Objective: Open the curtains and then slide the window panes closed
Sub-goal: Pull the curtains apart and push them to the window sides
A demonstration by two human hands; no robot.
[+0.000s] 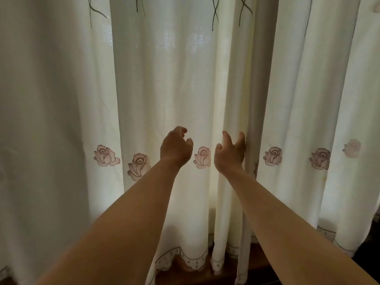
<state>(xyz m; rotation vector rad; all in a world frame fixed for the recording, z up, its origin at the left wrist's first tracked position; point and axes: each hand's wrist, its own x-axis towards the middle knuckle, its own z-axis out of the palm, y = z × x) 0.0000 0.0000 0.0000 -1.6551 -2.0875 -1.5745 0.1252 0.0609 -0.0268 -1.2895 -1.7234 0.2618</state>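
Observation:
Two cream curtains with embroidered pink roses hang shut across the whole view: the left curtain [164, 83] and the right curtain [304, 95]. They meet at a grey-backed fold [260, 89] right of centre. My left hand [176, 148] is raised in front of the left curtain, fingers loosely curled, holding nothing. My right hand [230, 155] is spread, its fingertips touching the edge of the left curtain beside the grey fold. The window panes are hidden behind the fabric; daylight glows through it.
A dark wooden sill or ledge [181, 274] shows under the scalloped curtain hems at the bottom. A dark patch [370, 243] sits at the lower right beyond the right curtain.

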